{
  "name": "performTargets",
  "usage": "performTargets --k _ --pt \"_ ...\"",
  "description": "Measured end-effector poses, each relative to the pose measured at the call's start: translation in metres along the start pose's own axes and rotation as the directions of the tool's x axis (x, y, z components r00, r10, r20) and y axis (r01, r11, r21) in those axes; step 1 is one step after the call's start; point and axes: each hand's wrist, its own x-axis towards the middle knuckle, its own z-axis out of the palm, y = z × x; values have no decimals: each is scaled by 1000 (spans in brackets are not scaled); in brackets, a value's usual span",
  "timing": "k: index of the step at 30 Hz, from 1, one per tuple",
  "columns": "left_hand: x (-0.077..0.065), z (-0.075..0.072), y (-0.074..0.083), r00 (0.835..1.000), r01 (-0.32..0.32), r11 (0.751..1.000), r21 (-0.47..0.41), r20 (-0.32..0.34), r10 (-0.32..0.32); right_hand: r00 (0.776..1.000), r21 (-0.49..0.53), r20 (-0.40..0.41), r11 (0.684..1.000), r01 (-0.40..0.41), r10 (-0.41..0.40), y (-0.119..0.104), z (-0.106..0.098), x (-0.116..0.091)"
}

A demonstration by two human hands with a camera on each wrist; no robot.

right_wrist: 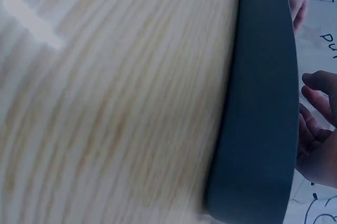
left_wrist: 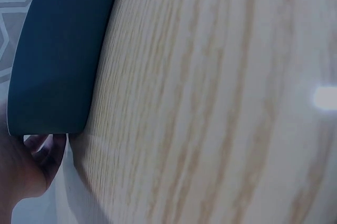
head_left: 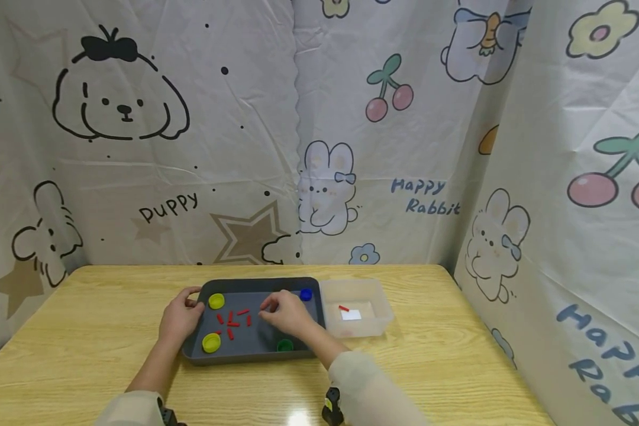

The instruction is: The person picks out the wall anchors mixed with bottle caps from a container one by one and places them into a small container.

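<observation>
My left grip [head_left: 180, 318] holds the gray tray [head_left: 255, 357]; my right grip [head_left: 287, 313], slightly parted, looks empty. Likely step: picking red sticks [head_left: 248, 320], needing a fine pinch.

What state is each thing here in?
Tray: on the table.
Red sticks: scattered in tray, one in box.
Yellow dishes: in tray, apart.
Blue dish: in tray's far corner.
Green dish: in tray, toward front.
Box: uncovered.
Left grip: holding tray's edge.
Right grip: bent fingers; hold unclear.
</observation>
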Motion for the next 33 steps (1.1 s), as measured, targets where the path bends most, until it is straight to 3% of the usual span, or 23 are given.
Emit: performTargets --k 13,33 --pt "-3 -2 2 1000 -5 1000 -10 -16 5 1000 -23 26 1000 6 -6 -5 13 3" --pt "-2 0 0 1000 -2 1000 -8 -16 2 992 -21 73 995 -101 102 2 35 19"
